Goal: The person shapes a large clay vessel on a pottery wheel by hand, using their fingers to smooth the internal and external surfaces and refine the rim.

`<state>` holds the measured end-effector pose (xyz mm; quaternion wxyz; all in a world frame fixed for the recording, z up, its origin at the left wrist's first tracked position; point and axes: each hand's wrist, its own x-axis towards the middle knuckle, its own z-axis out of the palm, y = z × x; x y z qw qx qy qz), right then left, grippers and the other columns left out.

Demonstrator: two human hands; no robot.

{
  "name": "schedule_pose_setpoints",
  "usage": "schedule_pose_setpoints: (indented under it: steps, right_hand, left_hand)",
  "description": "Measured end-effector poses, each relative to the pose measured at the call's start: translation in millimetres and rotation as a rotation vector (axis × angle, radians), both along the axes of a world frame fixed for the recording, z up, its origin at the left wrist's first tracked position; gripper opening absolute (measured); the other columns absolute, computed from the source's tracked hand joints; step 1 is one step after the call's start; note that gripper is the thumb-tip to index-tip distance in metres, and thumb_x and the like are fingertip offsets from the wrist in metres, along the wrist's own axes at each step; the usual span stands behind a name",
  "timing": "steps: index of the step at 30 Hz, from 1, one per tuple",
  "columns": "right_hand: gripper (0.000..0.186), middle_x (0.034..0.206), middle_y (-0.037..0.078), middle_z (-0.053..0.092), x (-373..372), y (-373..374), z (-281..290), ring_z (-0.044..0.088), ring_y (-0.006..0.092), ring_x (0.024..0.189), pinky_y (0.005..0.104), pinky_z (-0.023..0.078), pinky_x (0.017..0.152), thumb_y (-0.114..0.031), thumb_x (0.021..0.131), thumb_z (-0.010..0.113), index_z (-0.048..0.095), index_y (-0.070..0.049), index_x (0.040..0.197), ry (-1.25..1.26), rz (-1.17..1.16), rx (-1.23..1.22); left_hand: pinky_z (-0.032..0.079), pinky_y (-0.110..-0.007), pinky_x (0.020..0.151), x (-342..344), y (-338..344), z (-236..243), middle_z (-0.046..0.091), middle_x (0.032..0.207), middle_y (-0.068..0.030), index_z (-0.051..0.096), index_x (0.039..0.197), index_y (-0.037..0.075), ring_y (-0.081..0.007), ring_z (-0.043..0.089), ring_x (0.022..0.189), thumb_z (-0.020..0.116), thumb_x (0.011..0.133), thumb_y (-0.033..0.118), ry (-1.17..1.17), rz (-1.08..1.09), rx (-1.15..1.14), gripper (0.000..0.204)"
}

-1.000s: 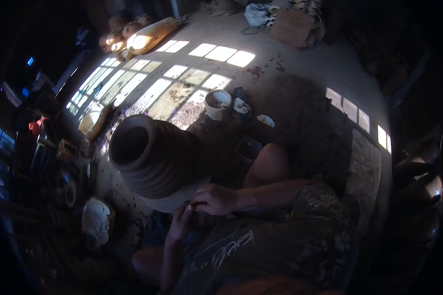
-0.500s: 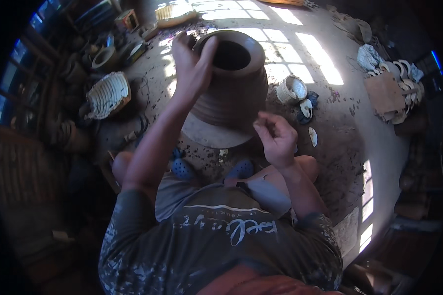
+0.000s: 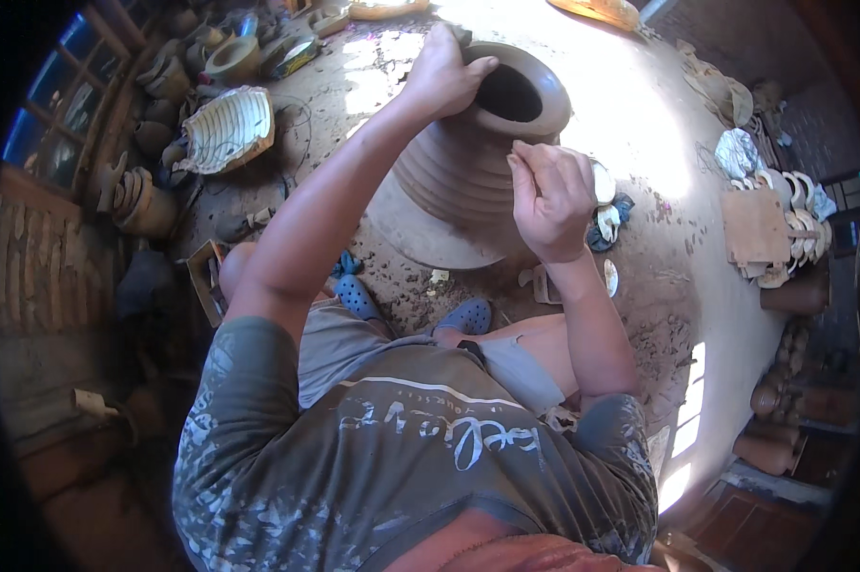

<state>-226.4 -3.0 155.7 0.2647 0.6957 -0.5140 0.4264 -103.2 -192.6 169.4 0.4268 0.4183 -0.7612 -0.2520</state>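
Observation:
A big brown clay pot (image 3: 459, 181) with ridged walls and a wide flared rim stands on a round pale base (image 3: 406, 234) in front of me. My left hand (image 3: 441, 78) is at the far left of the rim, its thumb over the mouth and its fingers curled; a small dark lump shows at the fingertips, too unclear to name. Just below the rim on the right, my right hand (image 3: 552, 195) is closed, thumb and forefinger pinched close to the pot's neck. What the pinch holds, if anything, cannot be made out.
On the left lies a ribbed pale trough-shaped piece (image 3: 228, 129), with a clay bowl (image 3: 232, 59) beyond it. A white container (image 3: 602, 183) stands behind my right hand. Farther right are a brown board (image 3: 754, 227) and several curved pale pieces. Crumbs litter the floor around my blue clogs (image 3: 358, 297).
My right hand has risen from beside the pot's lower wall to its neck, still pinched. The left hand stays at the rim, now farther round its far side. The view has shifted and brightened.

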Motion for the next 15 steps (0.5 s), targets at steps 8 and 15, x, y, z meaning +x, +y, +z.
schedule_pose_setpoints:
  steps: [8,15]
  right_hand:
    - [0.014,0.09,-0.001,0.064,13.0,-38.1,10.7,0.063,0.0209,0.086,0.0386,0.047,0.075,-0.011,0.078,0.082,0.076,-0.013,0.09,0.279,-0.006,-0.097]
    - [0.014,0.09,-0.001,0.063,13.7,-54.5,12.5,0.062,0.0211,0.088,0.0394,0.046,0.078,-0.011,0.077,0.082,0.076,-0.012,0.089,0.303,0.06,-0.066]
  left_hand:
    - [0.052,-0.045,0.106,-10.1,1.8,9.5,0.063,0.13,-0.0352,0.048,0.135,-0.015,-0.0429,0.064,0.124,0.079,0.091,0.043,0.046,0.045,0.245,0.079]
    - [0.052,-0.042,0.104,-2.5,-38.0,-2.0,0.066,0.131,-0.0252,0.051,0.138,-0.008,-0.0338,0.065,0.123,0.081,0.091,0.028,-0.005,-0.221,0.137,0.066]
